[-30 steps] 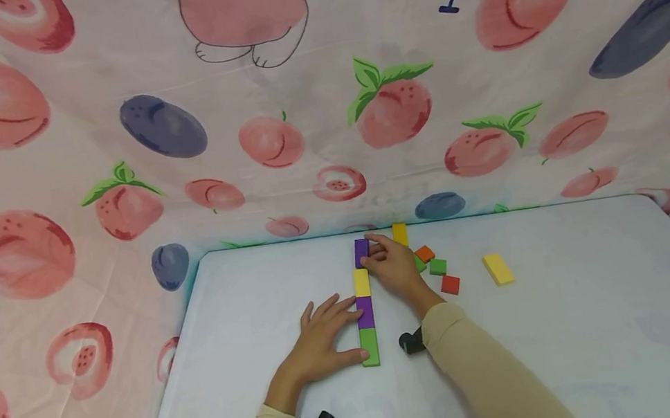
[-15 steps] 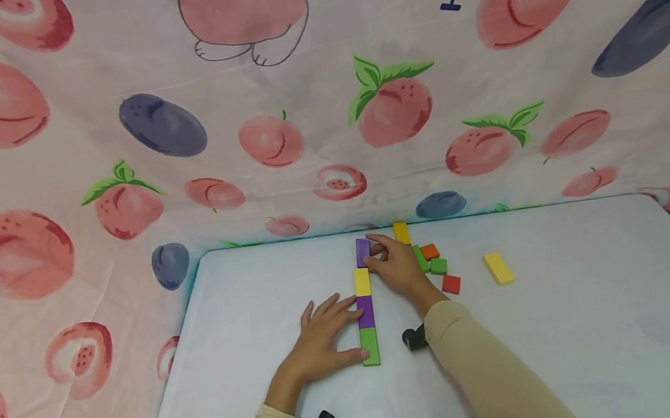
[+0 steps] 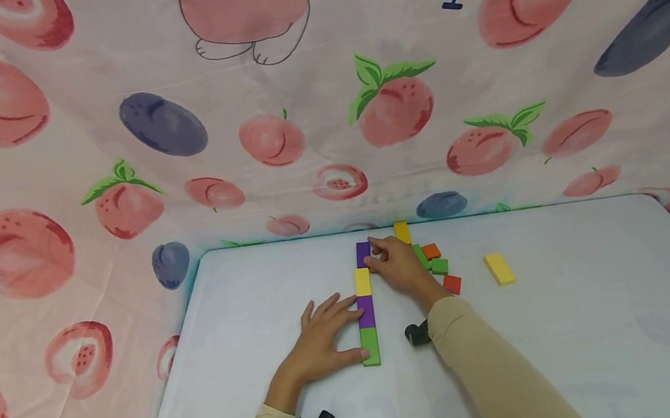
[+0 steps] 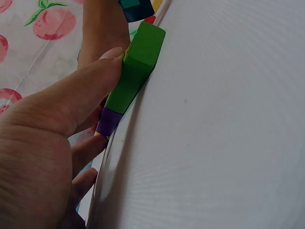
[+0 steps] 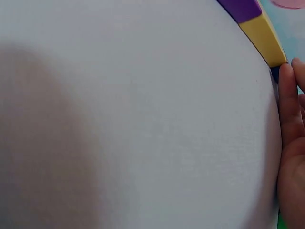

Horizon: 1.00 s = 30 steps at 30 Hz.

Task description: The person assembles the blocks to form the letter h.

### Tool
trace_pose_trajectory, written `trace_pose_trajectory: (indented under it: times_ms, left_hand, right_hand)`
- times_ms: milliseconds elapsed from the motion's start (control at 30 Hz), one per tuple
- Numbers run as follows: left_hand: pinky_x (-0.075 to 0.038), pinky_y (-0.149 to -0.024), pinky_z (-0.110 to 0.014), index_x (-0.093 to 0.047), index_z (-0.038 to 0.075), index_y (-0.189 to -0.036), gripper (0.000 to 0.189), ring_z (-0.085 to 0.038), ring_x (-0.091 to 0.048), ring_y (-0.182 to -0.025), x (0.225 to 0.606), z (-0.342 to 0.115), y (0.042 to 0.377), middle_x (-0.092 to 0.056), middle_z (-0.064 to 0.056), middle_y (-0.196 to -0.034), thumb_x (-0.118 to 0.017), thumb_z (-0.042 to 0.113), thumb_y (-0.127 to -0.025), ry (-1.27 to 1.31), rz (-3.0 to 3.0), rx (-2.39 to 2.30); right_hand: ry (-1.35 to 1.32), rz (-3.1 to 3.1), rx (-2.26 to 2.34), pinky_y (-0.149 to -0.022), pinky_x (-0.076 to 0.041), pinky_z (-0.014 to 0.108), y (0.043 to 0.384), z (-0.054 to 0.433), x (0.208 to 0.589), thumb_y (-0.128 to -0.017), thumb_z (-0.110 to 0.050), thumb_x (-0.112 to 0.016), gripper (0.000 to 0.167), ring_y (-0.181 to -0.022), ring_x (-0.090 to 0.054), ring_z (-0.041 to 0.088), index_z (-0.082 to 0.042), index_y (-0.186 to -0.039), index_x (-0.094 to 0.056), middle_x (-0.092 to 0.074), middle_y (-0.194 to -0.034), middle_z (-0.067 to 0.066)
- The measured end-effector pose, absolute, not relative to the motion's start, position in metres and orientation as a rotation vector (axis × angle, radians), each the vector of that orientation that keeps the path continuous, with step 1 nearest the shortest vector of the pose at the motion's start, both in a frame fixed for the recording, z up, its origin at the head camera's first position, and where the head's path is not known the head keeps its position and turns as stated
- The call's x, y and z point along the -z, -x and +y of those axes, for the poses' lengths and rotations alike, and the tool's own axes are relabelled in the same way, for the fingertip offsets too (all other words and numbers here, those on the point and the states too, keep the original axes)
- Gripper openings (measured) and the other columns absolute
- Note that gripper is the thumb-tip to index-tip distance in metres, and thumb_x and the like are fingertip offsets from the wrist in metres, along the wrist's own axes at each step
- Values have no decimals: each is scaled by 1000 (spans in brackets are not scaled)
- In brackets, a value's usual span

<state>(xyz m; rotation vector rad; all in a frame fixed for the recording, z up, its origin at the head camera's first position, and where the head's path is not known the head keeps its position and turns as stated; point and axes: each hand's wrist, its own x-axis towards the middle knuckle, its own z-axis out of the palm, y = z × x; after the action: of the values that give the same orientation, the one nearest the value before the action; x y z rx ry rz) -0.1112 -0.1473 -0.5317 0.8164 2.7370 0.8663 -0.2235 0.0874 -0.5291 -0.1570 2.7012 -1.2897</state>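
A straight row of blocks runs away from me in the head view: a green block [image 3: 370, 349], a purple block [image 3: 369, 313] and a yellow block [image 3: 362, 281]. Another purple block [image 3: 362, 253] stands at the far end, pinched by my right hand [image 3: 402, 269] between thumb and index finger. My left hand [image 3: 325, 344] is spread along the left side of the row, its thumb on the green block and fingertips at the nearer purple one. In the left wrist view, the thumb presses the side of the green block [image 4: 136, 67]. My right hand partly hides the far purple block [image 5: 275, 73] in the right wrist view.
Right of my right hand lie green blocks [image 3: 439, 266], an orange block [image 3: 431, 251] and a red block [image 3: 452, 284]. One yellow block [image 3: 401, 232] is at the table's back edge, another yellow block [image 3: 499, 268] farther right. A patterned cloth [image 3: 284, 103] hangs behind the white table [image 3: 576, 333].
The far purple block has tipped and shifted slightly in my right hand, its far end now a little nearer. My right hand has moved slightly to the right; the left has stayed still.
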Motion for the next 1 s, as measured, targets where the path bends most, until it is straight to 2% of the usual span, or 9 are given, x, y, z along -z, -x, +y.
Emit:
trace_pose_trajectory:
  times_ms: [300,633,1000]
  left_hand:
    - [0,-125,-63,-58,29,-144,69,-21,-20,-158,532,-146,112,-40,9,-163,-73,62,-85,-802,2736,-866]
    - [-3,-123,-68,-59,27,-142,68,-27,-23,-157,530,-146,111,-42,5,-162,-73,62,-85,-831,2742,-882]
    - [-4,-123,-67,-59,27,-142,68,-26,-24,-157,531,-146,113,-43,5,-162,-73,61,-85,-836,2754,-866]
  right_hand:
    - [173,2618,1385,-92,-59,33,222,89,526,-101,-22,-65,53,-101,-63,19,-21,-152,-51,-61,-120,6]
    - [245,2655,1388,-87,-60,31,224,90,531,-101,-21,-66,50,-94,-64,17,-17,-149,-54,-62,-117,8]
    - [278,2688,1339,-86,-59,31,225,89,530,-100,-23,-67,50,-90,-61,16,-18,-148,-55,-62,-114,6]
